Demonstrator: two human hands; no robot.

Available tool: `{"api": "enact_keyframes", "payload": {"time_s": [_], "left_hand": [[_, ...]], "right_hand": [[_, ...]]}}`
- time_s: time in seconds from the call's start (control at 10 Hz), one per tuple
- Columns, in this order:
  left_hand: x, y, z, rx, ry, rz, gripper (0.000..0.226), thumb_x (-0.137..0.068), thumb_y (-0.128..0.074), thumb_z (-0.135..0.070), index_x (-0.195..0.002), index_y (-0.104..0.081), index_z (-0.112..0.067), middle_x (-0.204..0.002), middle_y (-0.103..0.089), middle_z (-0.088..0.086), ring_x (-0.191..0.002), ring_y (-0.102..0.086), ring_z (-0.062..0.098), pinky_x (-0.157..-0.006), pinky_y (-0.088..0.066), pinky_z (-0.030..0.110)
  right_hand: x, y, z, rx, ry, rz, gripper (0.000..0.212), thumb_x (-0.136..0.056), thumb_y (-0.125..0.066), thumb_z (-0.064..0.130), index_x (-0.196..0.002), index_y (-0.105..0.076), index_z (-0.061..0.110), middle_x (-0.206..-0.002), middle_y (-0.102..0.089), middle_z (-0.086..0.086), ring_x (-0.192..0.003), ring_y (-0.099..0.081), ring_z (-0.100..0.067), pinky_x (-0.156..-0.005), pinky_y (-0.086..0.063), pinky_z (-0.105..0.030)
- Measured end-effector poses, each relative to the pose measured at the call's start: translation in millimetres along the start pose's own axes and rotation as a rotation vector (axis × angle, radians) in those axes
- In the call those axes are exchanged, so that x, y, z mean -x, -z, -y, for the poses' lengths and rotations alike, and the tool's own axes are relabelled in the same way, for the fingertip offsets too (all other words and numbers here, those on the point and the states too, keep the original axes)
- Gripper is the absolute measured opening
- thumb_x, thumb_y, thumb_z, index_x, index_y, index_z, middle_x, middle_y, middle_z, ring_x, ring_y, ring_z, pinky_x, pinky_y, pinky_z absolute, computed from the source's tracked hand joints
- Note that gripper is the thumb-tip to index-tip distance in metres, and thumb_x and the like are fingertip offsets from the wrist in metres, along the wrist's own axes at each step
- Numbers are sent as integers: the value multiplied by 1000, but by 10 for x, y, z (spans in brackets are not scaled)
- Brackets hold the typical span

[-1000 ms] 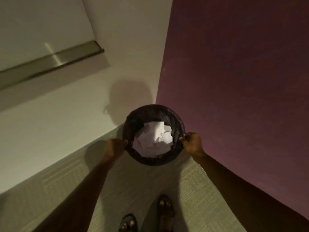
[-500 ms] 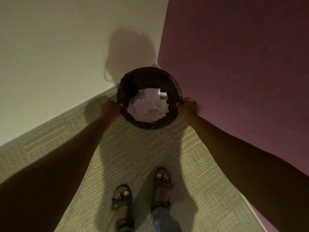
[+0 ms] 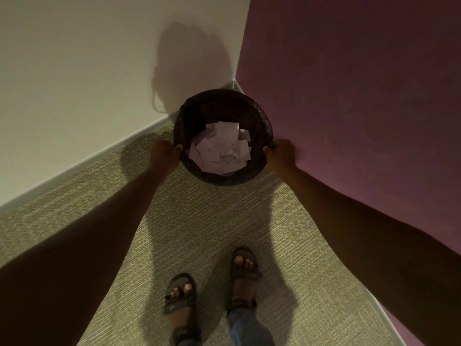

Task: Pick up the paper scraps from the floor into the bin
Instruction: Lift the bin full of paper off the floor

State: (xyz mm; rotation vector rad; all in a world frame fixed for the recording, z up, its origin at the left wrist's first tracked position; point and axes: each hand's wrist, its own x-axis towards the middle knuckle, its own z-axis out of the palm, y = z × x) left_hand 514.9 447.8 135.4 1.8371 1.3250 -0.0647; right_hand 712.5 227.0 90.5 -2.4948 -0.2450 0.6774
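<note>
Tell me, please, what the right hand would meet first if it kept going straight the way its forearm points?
Probably the purple wall: the right hand grips the bin rim beside it, pointing toward the corner. Depth is unclear, so the bin's side might come first.

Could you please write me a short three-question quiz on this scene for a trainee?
1. True or false: the bin stands in the corner where the white wall meets the purple wall.
2. What lies inside the bin?
3. Which hand grips the rim: A) left hand only, B) right hand only, C) both?

Key: 1. True. 2. Paper scraps. 3. C.
</note>
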Motion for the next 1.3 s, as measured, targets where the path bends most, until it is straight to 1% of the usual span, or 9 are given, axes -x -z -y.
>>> {"api": "enact_keyframes", "payload": {"time_s": [0.2,0.4,0.5,0.7,0.8,0.9,1.0,1.1,1.3], "left_hand": [[-80,-74,35,-39,14,4,28,-91,-62,-18,-69,-67,-2,-68,-60,13,-63,-55,22,-56,-40,28],[-53,-183,193,-48,20,7,28,-91,-63,-20,-80,-70,5,-74,-65,19,-68,-59,25,-65,-46,36],[-49,-206,232,-25,18,0,28,-91,-63,-20,-80,-70,5,-73,-64,18,-66,-58,24,-64,-43,33],[-26,-210,312,9,37,16,29,-91,-62,-19,-79,-68,6,-74,-63,20,-63,-55,24,-63,-41,34],[44,-208,346,-63,20,26,40,-92,-60,-27,-83,-68,11,-79,-65,25,-70,-61,31,-65,-43,34],[197,-177,284,-241,-63,-32,44,-94,-55,-35,-98,-63,8,-98,-63,25,-94,-61,37,-77,-46,40],[526,-136,65,-607,-512,-132,48,-99,-38,-29,-134,-42,2,-136,-46,23,-129,-42,39,-105,-38,47],[637,-188,-96,-660,-719,-112,55,-101,-35,-27,-147,-25,1,-154,-28,23,-144,-24,37,-116,-27,49],[730,-331,-260,-675,-778,-140,56,-103,-30,-29,-149,-20,2,-157,-20,24,-147,-16,33,-120,-16,47]], "right_hand": [[-66,-65,-37,1,-27,6,13,-88,-66,13,-85,-63,1,-84,-63,-14,-74,-57,-18,-42,-25,-7],[-42,-129,-117,44,-7,21,23,-89,-65,13,-99,-68,-7,-98,-70,-19,-77,-56,-16,-37,-27,-3],[-10,-106,-106,54,10,27,22,-90,-64,12,-98,-68,-8,-93,-67,-15,-78,-55,-16,-37,-26,-3],[117,-83,-29,1,32,26,21,-90,-62,10,-104,-69,-5,-103,-70,-20,-89,-66,-26,-57,-37,-16],[253,-36,24,23,110,23,32,-96,-59,24,-112,-63,-4,-108,-67,-22,-101,-65,-32,-68,-36,-21],[419,57,84,132,249,-37,43,-98,-52,36,-116,-57,-3,-110,-63,-22,-103,-61,-33,-73,-37,-25],[753,157,197,335,524,-122,59,-101,-39,45,-135,-46,-2,-133,-54,-25,-126,-50,-35,-100,-44,-35],[884,155,286,423,632,-138,62,-103,-34,44,-141,-42,-4,-143,-47,-27,-137,-40,-37,-113,-36,-43],[983,32,416,513,698,-110,60,-103,-33,37,-145,-35,-6,-149,-37,-30,-140,-36,-41,-114,-33,-53]]}}
